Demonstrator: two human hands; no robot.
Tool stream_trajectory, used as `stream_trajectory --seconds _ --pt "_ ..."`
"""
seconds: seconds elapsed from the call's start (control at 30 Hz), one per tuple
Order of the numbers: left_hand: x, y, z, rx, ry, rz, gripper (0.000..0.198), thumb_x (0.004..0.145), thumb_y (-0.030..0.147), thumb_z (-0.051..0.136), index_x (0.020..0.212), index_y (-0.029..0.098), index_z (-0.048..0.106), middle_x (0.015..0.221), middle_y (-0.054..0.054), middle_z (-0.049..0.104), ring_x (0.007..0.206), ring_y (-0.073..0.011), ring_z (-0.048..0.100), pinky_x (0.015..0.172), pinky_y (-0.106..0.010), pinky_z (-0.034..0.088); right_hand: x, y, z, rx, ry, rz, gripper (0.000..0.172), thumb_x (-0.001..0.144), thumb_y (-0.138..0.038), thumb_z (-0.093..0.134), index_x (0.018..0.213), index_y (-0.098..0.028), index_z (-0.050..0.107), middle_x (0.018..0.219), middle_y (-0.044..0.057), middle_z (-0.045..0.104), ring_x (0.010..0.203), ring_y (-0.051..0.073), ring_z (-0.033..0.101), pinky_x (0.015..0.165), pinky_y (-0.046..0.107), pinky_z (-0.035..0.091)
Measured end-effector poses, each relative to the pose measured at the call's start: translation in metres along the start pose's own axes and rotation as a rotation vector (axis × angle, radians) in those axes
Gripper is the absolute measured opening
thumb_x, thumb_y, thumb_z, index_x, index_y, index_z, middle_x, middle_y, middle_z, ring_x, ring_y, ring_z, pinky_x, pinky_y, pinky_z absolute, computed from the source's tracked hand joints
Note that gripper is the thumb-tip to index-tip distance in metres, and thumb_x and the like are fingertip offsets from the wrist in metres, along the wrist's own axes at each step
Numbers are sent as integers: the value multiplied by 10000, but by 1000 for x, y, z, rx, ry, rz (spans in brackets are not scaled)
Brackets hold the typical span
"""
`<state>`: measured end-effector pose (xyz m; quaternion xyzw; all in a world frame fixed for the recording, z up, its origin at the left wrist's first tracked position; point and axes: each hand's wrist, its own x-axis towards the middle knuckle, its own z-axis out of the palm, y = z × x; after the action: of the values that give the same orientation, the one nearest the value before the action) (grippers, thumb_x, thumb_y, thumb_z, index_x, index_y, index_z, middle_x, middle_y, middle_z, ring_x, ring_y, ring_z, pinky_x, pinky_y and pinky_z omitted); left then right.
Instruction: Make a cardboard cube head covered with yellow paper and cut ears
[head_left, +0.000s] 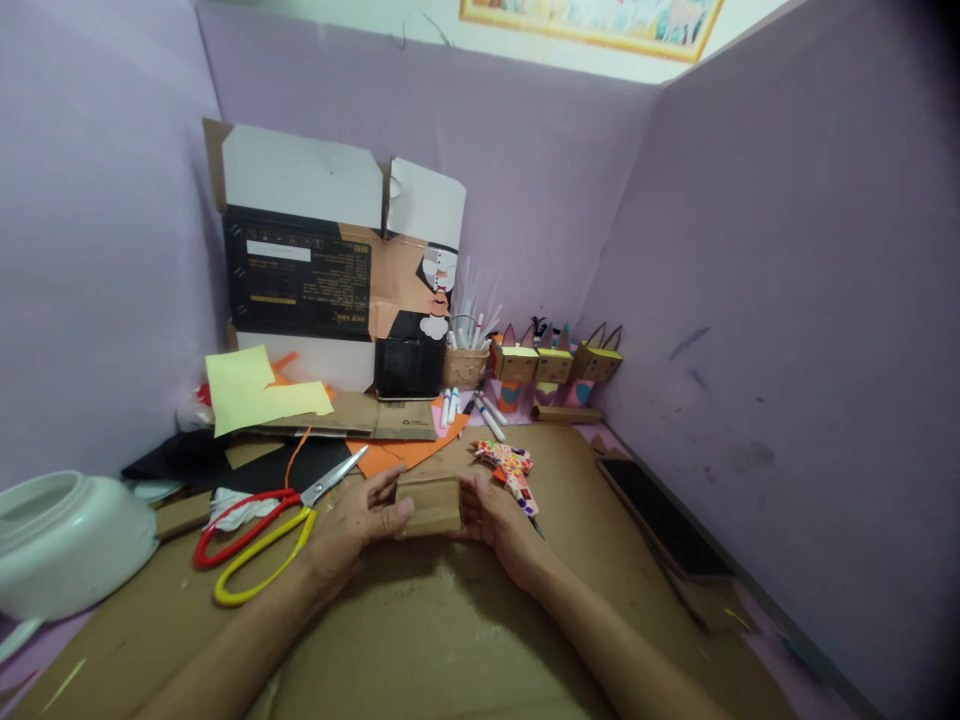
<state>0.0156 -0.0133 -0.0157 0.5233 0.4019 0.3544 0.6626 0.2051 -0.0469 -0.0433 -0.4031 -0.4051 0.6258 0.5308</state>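
A small brown cardboard box (433,507) is held just above the cardboard-covered table (465,640), between my two hands. My left hand (367,525) grips its left end, with the thumb on the near face. On its right end, the fingers of my right hand (499,520) are closed against the side, some of them hidden behind the box. Left of my left hand lie large scissors (300,510) with one red and one yellow handle, their blades apart. Just beyond my right hand rests a colourful patterned glue gun (510,465).
A flattened printed carton (300,265) leans on the back wall. Several markers (489,415) and a basket of white sticks (466,365) stand behind. Cardboard animal figures (555,365) line the back right. A phone (660,520) lies at right, a pale pot (75,540) at left.
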Motion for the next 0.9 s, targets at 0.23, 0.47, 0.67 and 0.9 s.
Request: stream_trajectory --seconds 0.23,0.47,0.67,0.9 --pt "5 -8 7 514 406 231 968 580 473 693 1361 114 247 1352 -200 397 1246 -326 380 1002 -463 335 -10 -7 4 -243 49 -144 511 779 -534 541 1175 -212 562 1294 105 505 1199 285 444 870 416 463" --pt "-12 -14 24 734 293 318 726 699 324 579 1344 163 289 1299 -142 439 1197 -288 438 973 -437 383 -9 -3 8 -245 -158 -270 742 684 -366 707 1328 -220 368 1352 86 454 1216 252 444 1025 419 337" --pt "-7 -20 18 413 137 334 614 671 114 507 1268 158 370 1241 -126 497 1100 -228 533 939 -359 428 -7 1 5 -209 -134 -273 697 655 -227 723 1279 -223 413 1313 78 488 1222 254 438 1024 424 335" --pt "-5 -18 16 576 249 350 594 606 49 476 1192 146 456 1190 -113 522 1124 -247 496 975 -389 383 -7 3 9 -153 -115 -243 675 636 -160 702 1243 -233 416 1309 92 483 1189 252 475 995 429 370"
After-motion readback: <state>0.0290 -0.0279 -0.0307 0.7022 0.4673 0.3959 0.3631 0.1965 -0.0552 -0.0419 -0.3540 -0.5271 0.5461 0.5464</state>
